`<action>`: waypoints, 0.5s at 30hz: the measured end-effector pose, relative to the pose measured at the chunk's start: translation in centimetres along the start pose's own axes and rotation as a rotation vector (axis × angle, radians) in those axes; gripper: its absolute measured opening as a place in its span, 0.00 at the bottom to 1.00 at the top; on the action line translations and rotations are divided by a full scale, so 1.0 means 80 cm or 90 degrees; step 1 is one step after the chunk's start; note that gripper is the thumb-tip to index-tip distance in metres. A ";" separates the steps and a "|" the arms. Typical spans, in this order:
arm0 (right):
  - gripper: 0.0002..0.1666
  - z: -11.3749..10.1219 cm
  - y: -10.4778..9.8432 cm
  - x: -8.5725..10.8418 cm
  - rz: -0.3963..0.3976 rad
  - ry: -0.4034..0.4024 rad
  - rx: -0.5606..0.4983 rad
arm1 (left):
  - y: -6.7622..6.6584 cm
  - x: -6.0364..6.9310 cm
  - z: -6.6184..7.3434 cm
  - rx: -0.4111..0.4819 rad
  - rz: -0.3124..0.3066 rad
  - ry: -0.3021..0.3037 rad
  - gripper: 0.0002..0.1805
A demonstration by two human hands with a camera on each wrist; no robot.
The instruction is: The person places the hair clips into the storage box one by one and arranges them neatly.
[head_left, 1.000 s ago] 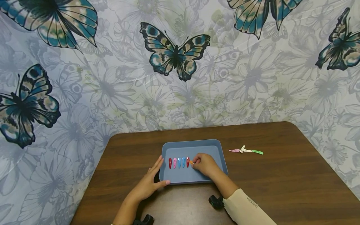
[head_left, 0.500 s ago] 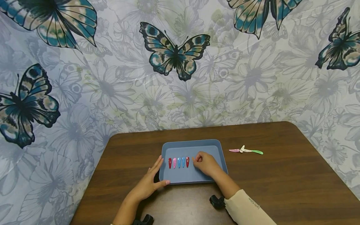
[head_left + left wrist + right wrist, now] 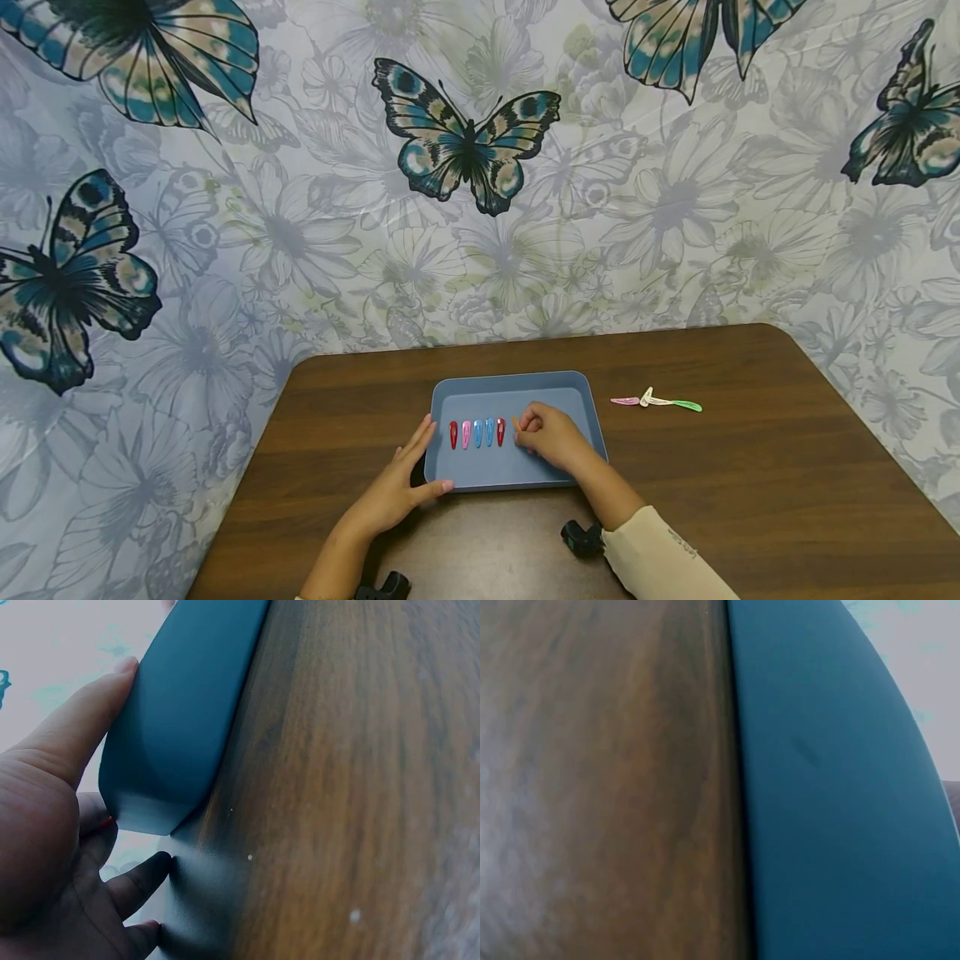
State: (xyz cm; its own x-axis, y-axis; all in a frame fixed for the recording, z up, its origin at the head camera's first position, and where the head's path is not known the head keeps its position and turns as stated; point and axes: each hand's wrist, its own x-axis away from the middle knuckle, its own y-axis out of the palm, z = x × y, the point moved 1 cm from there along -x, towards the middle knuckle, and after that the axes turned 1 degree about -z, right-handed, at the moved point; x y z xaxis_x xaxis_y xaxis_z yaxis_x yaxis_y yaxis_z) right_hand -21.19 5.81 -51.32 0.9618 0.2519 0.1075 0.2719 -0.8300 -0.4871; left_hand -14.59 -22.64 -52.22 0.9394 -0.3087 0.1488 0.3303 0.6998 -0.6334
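A row of snap hair clips (image 3: 477, 434), red, pink, blue and red, lies upright in the blue-grey tray (image 3: 510, 477). Just right of the row, my right hand (image 3: 551, 435) pinches an orange hair clip (image 3: 516, 424) between thumb and fingertips, and its fingers hide most of that clip. My left hand (image 3: 397, 487) spans the tray's near left corner with fingers extended. In the left wrist view its thumb (image 3: 90, 720) touches the tray's side wall (image 3: 176, 712), while some fingertips reach down to the table. In the right wrist view the tray wall (image 3: 840, 795) fills the right part; the clip is out of sight.
On the brown wooden table (image 3: 750, 483), right of the tray, lies a small line of pink, cream and green hair clips (image 3: 657, 402). A butterfly-print cloth (image 3: 480, 267) hangs behind the table. Black wrist devices (image 3: 581, 539) sit below both hands.
My right hand has shifted slightly right, away from the red clip, with the orange clip still pinched and now tilted more upright. The left hand and tray stay put.
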 end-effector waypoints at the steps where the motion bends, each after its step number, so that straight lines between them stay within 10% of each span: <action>1: 0.11 0.000 0.000 0.000 0.000 0.001 -0.001 | 0.000 0.000 0.000 0.000 0.000 0.000 0.55; 15: 0.06 0.005 0.002 -0.003 -0.013 0.025 -0.037 | 0.000 -0.001 -0.001 0.004 -0.002 0.005 0.55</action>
State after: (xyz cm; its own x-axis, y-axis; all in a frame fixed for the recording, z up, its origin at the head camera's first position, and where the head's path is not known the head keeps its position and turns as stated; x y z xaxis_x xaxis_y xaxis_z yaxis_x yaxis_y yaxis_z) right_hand -21.40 5.81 -51.76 0.9563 0.2499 0.1517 0.2916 -0.8530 -0.4328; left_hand -14.65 -22.70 -52.28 0.9375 -0.3162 0.1455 0.3344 0.7022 -0.6285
